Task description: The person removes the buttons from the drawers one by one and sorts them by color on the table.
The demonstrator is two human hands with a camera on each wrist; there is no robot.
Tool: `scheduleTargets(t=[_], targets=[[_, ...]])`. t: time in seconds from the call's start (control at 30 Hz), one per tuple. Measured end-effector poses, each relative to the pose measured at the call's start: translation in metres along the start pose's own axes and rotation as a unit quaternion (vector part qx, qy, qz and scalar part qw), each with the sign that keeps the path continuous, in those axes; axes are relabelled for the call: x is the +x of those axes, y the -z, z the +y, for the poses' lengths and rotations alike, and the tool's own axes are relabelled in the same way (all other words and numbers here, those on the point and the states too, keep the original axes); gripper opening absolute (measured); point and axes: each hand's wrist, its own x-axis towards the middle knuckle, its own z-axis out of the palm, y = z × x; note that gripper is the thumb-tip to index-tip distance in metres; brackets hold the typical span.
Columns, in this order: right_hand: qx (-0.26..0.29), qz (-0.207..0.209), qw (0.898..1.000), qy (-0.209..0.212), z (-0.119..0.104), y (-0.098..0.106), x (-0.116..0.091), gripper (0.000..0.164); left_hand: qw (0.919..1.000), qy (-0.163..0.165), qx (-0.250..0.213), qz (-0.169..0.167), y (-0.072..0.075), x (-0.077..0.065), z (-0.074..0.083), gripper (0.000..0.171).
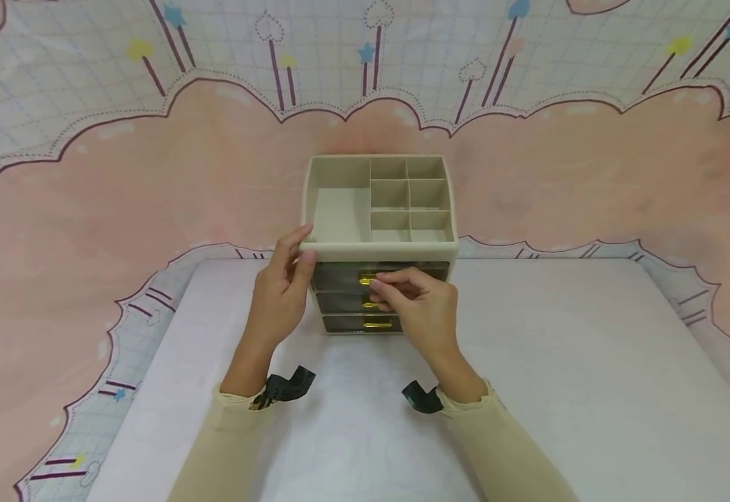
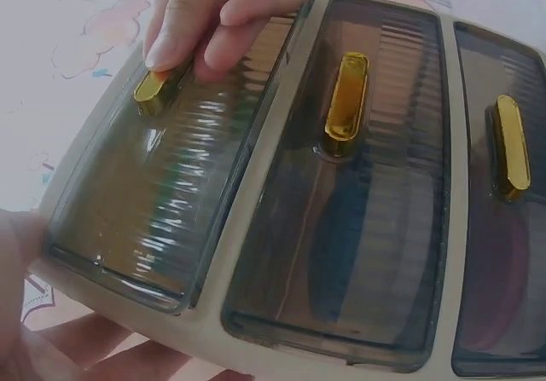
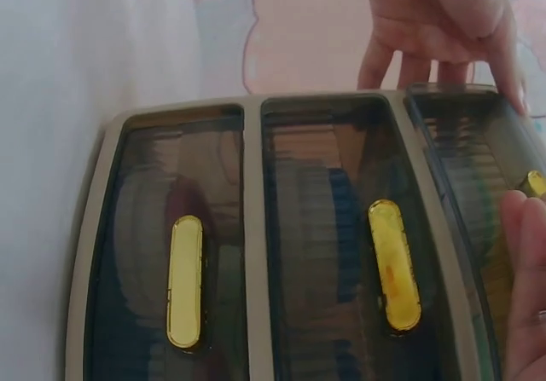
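Observation:
A cream desktop drawer organizer [image 1: 380,252] has three dark see-through drawers with gold handles. My right hand [image 1: 424,307] pinches the top drawer's handle [image 2: 153,91] with thumb and fingertips. The front of the top drawer [image 3: 465,142] stands slightly out from the frame, beyond the two lower ones. At the organizer's left front corner rests my left hand [image 1: 279,289], its thumb at the front edge and its fingers extended along the side. Below the right hand, the middle handle [image 2: 346,100] and the bottom handle [image 1: 377,325] show in the wrist views.
The organizer's top holds one large compartment [image 1: 342,209] and several small ones [image 1: 390,194]. It stands on a white table [image 1: 559,362] against a pink and white cloud-patterned cloth [image 1: 214,160]. Black straps [image 1: 292,385] stick out at both wrists.

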Motion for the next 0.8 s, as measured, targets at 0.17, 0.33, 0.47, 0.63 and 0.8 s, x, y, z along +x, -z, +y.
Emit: scheduleTargets(t=[0.17, 0.33, 0.47, 0.63, 0.8], targets=[[-0.007, -0.017, 1.000, -0.006, -0.007, 0.001, -0.004, 0.012, 0.9993, 0.025, -0.018, -0.020, 0.006, -0.001, 0.003, 0.044], [-0.024, -0.030, 0.999, -0.015, -0.017, 0.005, -0.008, 0.009, 0.9988, 0.027, -0.027, -0.032, 0.009, -0.001, 0.004, 0.045], [-0.046, -0.053, 0.997, -0.026, -0.025, 0.010, -0.011, 0.010, 0.9984, 0.026, -0.036, -0.036, 0.010, -0.002, 0.005, 0.044], [-0.074, -0.095, 0.991, -0.061, -0.035, 0.018, -0.012, 0.012, 0.9981, 0.025, -0.035, -0.043, 0.009, -0.001, 0.005, 0.045], [-0.084, -0.149, 0.979, -0.112, -0.043, 0.028, -0.010, 0.017, 0.9984, 0.023, -0.032, -0.042, 0.009, 0.000, 0.004, 0.044]])
